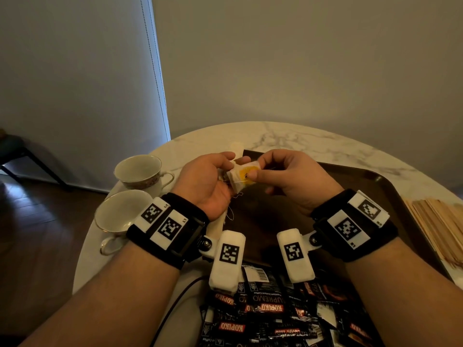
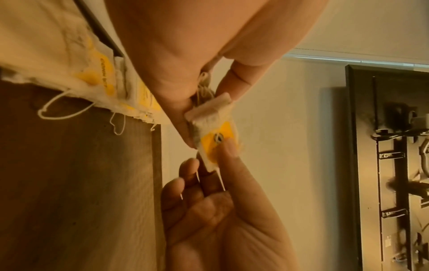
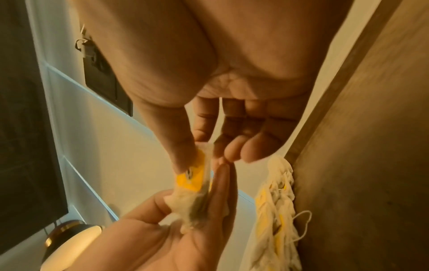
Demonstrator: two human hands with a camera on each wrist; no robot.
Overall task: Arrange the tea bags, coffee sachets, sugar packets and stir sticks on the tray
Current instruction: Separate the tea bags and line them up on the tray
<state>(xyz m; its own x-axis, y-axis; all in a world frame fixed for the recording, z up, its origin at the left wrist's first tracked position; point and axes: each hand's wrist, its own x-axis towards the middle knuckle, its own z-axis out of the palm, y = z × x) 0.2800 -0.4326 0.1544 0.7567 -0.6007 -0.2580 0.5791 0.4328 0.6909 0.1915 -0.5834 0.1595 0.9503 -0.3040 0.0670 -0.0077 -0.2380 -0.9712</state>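
Both hands hold one white tea bag with a yellow tag [image 1: 244, 175] in the air above the left edge of the dark brown tray [image 1: 350, 186]. My left hand [image 1: 225, 169] grips its left end between thumb and fingers. My right hand [image 1: 260, 166] pinches the yellow tag, thumb on top. In the left wrist view the tea bag [image 2: 213, 135] hangs between the two hands with loose string below. A row of several tea bags [image 3: 274, 210] lies along the tray's edge. Black coffee sachets [image 1: 263, 309] are heaped at the tray's near end. Wooden stir sticks [image 1: 441, 229] lie at the right.
Two empty teacups [image 1: 140, 171] [image 1: 120, 214] stand on saucers at the left of the round marble table [image 1: 300, 139]. A dark cable [image 1: 175, 304] runs over the table's near left edge. The wall stands behind the table.
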